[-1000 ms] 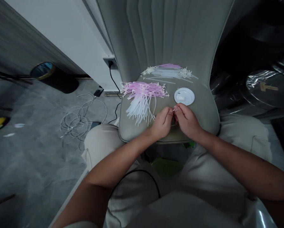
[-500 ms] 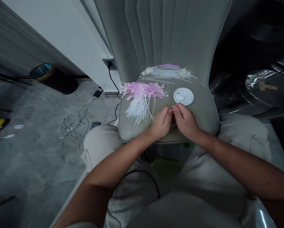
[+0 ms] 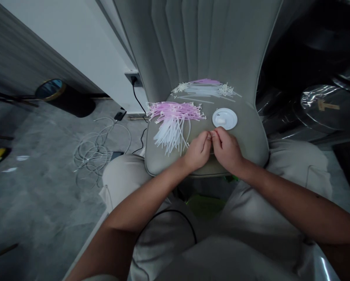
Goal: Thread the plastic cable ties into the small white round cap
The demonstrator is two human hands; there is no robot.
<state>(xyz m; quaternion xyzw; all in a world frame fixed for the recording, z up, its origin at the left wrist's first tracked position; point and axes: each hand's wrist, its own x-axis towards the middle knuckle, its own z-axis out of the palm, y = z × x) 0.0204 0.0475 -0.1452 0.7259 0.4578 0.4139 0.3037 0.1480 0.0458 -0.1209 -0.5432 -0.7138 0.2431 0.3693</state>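
Note:
My left hand (image 3: 198, 150) and my right hand (image 3: 227, 150) meet fingertip to fingertip over the front of the chair seat, both closed in a pinch. Whatever lies between the fingertips is hidden by them. Left of my hands, a pile of thin white tubes (image 3: 169, 134) fans toward me, with pink tubes (image 3: 175, 111) lying across its far end; small whitish pieces sit on the tube ends. Just beyond my right hand is a round white dish (image 3: 232, 121) with a small white lump (image 3: 220, 120) in it. Farther back lies a second bundle of pale tubes (image 3: 202, 90).
The grey padded chair (image 3: 251, 132) stands between my knees, its backrest rising behind the bundles. On the floor to the left are coiled grey cables (image 3: 91, 152) and a dark cylinder (image 3: 68, 97). A black plug (image 3: 135, 79) sits in the wall socket. Shiny wrapped objects (image 3: 327, 105) stand at right.
The fingertips have drawn together, and the small pale bit visible between them earlier is now covered. The whole view has shifted slightly; the tube piles and dish lie unchanged.

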